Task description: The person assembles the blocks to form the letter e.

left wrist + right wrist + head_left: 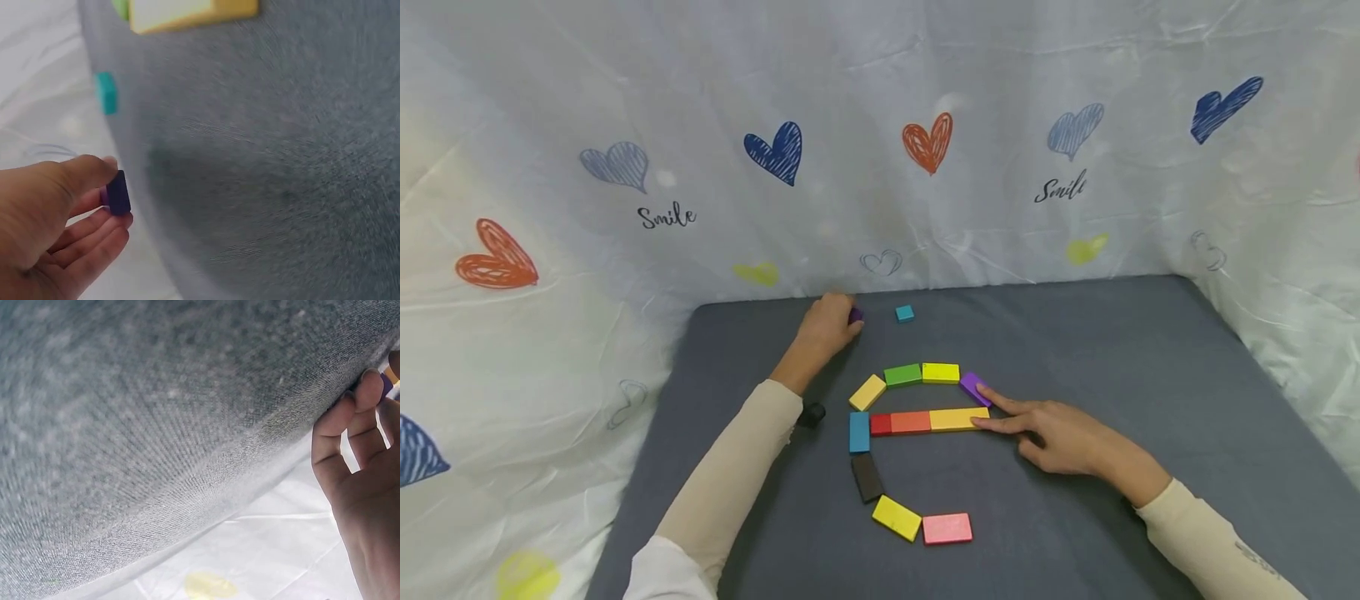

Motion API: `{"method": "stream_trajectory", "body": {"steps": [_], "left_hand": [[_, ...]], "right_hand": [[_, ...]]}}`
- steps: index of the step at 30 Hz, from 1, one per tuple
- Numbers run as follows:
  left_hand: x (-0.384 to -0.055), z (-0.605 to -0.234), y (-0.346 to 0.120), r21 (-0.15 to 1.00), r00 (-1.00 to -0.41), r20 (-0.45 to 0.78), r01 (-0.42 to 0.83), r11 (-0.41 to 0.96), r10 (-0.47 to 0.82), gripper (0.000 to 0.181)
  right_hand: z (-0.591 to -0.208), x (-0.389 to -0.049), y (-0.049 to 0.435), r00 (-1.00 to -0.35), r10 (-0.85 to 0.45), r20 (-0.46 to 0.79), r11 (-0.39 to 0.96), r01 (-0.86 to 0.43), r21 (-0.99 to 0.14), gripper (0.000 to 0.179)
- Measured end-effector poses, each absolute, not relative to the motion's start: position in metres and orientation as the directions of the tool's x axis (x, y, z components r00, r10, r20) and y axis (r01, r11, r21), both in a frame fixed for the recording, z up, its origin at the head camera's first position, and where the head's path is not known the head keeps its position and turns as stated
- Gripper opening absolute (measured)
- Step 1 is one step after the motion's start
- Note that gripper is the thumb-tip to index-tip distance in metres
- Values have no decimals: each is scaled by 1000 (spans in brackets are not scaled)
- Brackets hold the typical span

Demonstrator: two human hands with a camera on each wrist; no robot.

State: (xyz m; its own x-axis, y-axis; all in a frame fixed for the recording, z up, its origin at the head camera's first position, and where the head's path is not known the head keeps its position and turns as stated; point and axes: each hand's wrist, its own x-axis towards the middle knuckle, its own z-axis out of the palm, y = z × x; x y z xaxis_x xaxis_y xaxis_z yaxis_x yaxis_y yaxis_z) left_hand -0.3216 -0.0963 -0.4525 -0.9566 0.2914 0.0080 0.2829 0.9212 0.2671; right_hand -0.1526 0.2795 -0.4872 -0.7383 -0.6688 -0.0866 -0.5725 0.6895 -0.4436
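At the far edge of the table, my left hand [829,327] pinches a small purple block [117,192] between thumb and fingers. A small blue block [904,313] lies to its right. Wooden blocks form a shape like a letter "e". Its top runs through a tan block [868,392], a green block [903,375], a yellow block [941,372] and a purple block [973,387]. My right hand [1060,433] reaches in from the right, one extended digit touching that purple block and another the yellow-orange block [958,419] of the middle bar.
Red [881,425] and orange [911,422] blocks continue the bar leftward to an upright blue block [859,432]. Below curve a black block [867,477], another yellow block [897,518] and a pink block [947,528]. A white heart-printed curtain [850,225] stands behind the grey table [1075,542].
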Motion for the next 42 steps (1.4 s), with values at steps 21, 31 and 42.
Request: {"method": "stream_trajectory", "body": {"steps": [21,31,42], "left_hand": [[-193,-402,-87,495,-810,336,586,641,480,38],[-121,-421,-56,564,-781,313,610,557,540,38],[-76,-455,-16,465,-634,325,753,466,702,32]], "right_hand": [[-492,-145,280,-728,-676,-117,688,-565,-456,72],[-490,-145,281,-735,-668,-120,696,-560,-449,71],[-487,-149,277,-733,-677,-67,667,-572,-477,72]]}}
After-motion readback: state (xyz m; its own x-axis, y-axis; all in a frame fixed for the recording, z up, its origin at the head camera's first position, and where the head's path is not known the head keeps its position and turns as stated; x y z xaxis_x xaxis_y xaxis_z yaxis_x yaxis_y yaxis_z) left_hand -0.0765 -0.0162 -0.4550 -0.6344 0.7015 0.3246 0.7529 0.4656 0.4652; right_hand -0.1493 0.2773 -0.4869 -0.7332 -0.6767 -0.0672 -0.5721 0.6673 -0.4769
